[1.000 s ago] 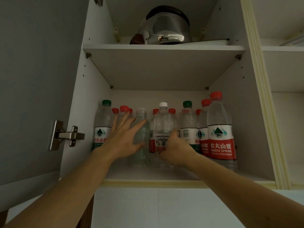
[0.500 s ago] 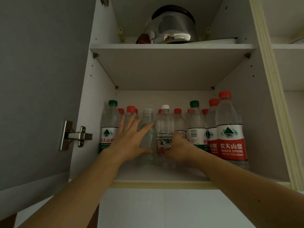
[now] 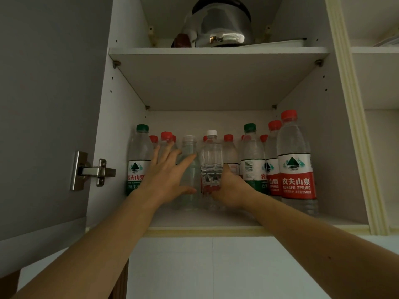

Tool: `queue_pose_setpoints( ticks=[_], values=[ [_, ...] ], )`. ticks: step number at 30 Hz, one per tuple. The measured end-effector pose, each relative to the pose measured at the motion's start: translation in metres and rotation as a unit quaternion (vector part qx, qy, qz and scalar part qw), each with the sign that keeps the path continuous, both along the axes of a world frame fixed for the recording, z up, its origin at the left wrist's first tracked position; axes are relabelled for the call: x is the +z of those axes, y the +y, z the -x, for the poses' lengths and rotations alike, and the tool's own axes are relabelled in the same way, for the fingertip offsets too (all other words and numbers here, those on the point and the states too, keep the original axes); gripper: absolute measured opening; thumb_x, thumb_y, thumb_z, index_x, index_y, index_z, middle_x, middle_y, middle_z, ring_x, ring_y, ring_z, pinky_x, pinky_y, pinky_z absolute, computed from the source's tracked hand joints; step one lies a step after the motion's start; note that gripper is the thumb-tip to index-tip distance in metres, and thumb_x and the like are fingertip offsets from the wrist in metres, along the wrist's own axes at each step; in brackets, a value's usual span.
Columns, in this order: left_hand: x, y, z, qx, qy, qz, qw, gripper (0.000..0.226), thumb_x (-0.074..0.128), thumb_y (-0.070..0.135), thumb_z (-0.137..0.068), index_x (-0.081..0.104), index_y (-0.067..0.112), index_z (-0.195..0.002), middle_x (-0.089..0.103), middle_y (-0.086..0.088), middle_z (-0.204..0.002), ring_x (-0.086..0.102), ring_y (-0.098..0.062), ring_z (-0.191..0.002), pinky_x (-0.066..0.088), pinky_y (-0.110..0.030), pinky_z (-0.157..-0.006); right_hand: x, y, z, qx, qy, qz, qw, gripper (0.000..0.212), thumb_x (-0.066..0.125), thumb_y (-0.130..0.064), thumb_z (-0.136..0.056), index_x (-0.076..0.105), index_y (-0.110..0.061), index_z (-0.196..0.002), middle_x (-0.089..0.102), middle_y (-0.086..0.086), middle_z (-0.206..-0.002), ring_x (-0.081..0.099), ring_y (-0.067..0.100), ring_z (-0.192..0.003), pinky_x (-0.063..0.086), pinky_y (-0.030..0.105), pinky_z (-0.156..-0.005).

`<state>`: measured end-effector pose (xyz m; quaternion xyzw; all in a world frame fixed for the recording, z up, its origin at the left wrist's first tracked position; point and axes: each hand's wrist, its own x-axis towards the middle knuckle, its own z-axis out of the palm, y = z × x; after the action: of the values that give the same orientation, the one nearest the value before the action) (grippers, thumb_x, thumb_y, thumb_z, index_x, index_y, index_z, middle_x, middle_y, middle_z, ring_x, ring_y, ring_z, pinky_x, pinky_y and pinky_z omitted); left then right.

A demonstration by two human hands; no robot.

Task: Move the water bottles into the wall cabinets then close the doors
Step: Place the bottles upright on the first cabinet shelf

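Looking up into the open wall cabinet [image 3: 121, 130], bottom shelf packed with water bottles. Right hand [image 3: 232, 190] wrapped around the white-capped bottle [image 3: 211, 160] mid-shelf. Left hand [image 3: 167, 176] spread wide, fingers straight, against the capless clear bottle [image 3: 190, 169] just left of it. Silver kettle [image 3: 222, 24] up on the shelf above.

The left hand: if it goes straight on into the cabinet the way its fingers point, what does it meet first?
Probably the red-cap bottle: the left hand is spread, fingertips already at its neck. The thumb lies against the clear bottle beside it. Depth is unclear, so the contact is uncertain.
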<state>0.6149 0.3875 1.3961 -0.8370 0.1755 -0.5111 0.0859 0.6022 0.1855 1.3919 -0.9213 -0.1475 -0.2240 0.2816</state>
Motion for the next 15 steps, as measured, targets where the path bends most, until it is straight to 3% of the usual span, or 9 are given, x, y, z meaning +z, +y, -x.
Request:
queue_pose_setpoints(
  ticks=[3,6,11,13,15],
  values=[
    [-0.001,0.002,0.007,-0.025,-0.025,0.006,0.999,0.097,0.071,0.068,-0.078,0.034,0.026,-0.157,0.036,-0.012,-0.154,0.015,-0.033,-0.152,0.004,-0.053,-0.125,-0.002,-0.002,0.016,-0.018,-0.045,0.012,0.999,0.059,0.064,-0.023,-0.097,0.037,-0.012,-0.147,0.057,0.013,-0.138,0.058,0.03,-0.122,0.048,0.042,-0.107],
    [0.002,0.0,0.012,-0.04,-0.06,0.01,0.997,0.086,0.075,0.062,-0.077,0.05,0.016,-0.146,0.049,-0.014,-0.144,0.037,-0.035,-0.139,0.024,-0.05,-0.118,-0.005,-0.009,0.043,-0.013,-0.128,-0.018,0.992,0.027,0.059,-0.017,-0.097,0.06,-0.013,-0.123,0.067,0.009,-0.117,0.065,0.026,-0.101,0.058,0.04,-0.089],
    [0.008,-0.009,0.023,-0.098,-0.161,0.036,0.981,0.06,0.066,0.05,-0.088,0.061,0.007,-0.129,0.056,-0.015,-0.129,0.05,-0.034,-0.119,0.046,-0.05,-0.098,-0.014,-0.043,0.088,-0.009,-0.312,-0.009,0.95,0.019,0.061,-0.019,-0.097,0.065,-0.017,-0.115,0.062,-0.001,-0.115,0.06,0.017,-0.099,0.057,0.036,-0.087],
    [0.01,-0.013,0.029,-0.13,-0.182,0.057,0.973,0.056,0.064,0.049,-0.091,0.06,0.007,-0.127,0.052,-0.014,-0.127,0.048,-0.033,-0.116,0.048,-0.047,-0.095,-0.018,-0.063,0.1,-0.043,-0.381,0.003,0.924,0.019,0.065,-0.017,-0.094,0.064,-0.017,-0.113,0.057,-0.002,-0.118,0.052,0.016,-0.108,0.052,0.031,-0.088],
    [0.012,-0.022,0.036,-0.15,-0.181,0.079,0.969,0.059,0.058,0.055,-0.093,0.059,0.006,-0.126,0.049,-0.014,-0.127,0.047,-0.032,-0.115,0.047,-0.043,-0.095,-0.026,-0.084,0.107,-0.101,-0.42,0.02,0.902,0.032,0.07,-0.013,-0.089,0.061,-0.014,-0.119,0.052,0.003,-0.128,0.043,0.021,-0.119,0.052,0.034,-0.09]
  ],
)
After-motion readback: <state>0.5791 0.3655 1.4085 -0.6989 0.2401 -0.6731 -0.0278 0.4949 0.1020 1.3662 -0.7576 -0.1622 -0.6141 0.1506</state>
